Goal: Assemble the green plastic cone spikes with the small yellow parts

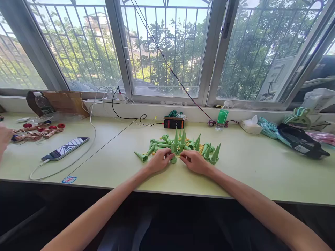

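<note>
My left hand [160, 160] is closed on a green plastic watering spike [173, 159], which stands with its wide cap end down on the table. Close to its right, my right hand [195, 161] pinches a small yellow piece [179, 156], partly hidden by the fingers. Behind both hands spreads a pile of similar green spikes [182, 141], some upright, others on their sides, with small yellow pieces [201, 148] scattered among them. One loose spike [141, 157] lies left of my left hand, and a few more stand to the right of the pile.
A propped phone [174, 123] stands behind the pile, a bottle [222, 116] and tissue box [251, 126] farther right. At left lie a phone [65, 149] on a white cable and several wooden toys [34, 134]. Another person's hand [4, 137] shows at the left edge.
</note>
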{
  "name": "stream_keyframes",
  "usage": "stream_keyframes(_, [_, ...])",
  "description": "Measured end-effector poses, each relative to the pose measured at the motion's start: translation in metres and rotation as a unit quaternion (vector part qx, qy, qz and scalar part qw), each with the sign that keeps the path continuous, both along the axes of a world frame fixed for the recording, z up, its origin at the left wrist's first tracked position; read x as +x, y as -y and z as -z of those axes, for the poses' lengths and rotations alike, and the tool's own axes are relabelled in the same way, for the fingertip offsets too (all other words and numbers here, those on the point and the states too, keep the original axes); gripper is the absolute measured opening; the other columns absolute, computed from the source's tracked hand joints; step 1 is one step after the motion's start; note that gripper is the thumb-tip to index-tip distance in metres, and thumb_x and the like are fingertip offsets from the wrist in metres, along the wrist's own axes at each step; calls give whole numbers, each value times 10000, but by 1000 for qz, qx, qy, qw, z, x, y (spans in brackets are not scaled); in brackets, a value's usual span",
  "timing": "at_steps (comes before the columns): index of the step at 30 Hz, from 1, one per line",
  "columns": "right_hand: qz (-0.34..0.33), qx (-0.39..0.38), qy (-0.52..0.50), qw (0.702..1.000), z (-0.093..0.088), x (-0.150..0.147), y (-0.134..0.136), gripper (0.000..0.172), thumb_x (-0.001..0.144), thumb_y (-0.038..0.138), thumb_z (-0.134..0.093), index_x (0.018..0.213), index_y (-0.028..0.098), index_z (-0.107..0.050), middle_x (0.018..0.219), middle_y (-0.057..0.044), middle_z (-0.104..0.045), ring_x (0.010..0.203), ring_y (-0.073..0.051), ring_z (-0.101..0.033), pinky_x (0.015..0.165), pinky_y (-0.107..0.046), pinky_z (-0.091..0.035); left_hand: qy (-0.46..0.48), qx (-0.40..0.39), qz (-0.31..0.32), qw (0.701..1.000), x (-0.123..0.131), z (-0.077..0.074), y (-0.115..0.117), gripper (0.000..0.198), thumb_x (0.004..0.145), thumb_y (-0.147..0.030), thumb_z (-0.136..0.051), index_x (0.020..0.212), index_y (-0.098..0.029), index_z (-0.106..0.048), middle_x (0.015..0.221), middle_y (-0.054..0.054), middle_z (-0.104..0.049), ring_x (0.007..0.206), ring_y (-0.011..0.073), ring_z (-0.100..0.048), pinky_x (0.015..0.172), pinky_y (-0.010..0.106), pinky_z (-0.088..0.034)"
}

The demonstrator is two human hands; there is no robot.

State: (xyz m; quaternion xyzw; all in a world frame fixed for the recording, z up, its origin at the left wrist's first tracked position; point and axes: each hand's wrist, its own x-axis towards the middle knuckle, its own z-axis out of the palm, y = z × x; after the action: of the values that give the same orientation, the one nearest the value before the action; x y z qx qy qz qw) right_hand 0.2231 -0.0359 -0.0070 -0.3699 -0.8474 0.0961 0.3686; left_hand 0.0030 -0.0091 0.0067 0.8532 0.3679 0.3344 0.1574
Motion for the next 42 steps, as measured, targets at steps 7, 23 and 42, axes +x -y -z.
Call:
stream_keyframes(7, [-11, 3, 10, 1000, 3, 1, -2, 123, 971, 191, -555, 941, 179, -674, 874, -55, -702, 768, -175, -633, 712, -286, -457, -8, -17, 10, 1000, 1, -1, 1, 308, 949, -338, -512, 699, -160, -534, 660, -4, -557, 607, 121, -457, 572, 262, -336])
stream_keyframes(23, [-14, 4, 9, 1000, 1, 0, 0, 131, 975, 199, -546, 945, 186, -673, 864, -53, -699, 754, -173, -625, 705, -292, -467, 15, -34, 35, 999, 1, -3, 5, 284, 943, -352, -527, 799, -145, -658, 713, 22, -623, 645, 134, -497, 572, 251, -386])
stream_keyframes(42, [-13, 0, 10, 1000, 3, -1, -1, 143, 987, 210, -543, 945, 182, -677, 891, -61, -709, 776, -181, -641, 724, -299, -484, 1, -12, 38, 999, 0, 1, 3, 280, 926, -319, -555, 696, -162, -527, 641, -20, -516, 592, 110, -422, 545, 245, -331])
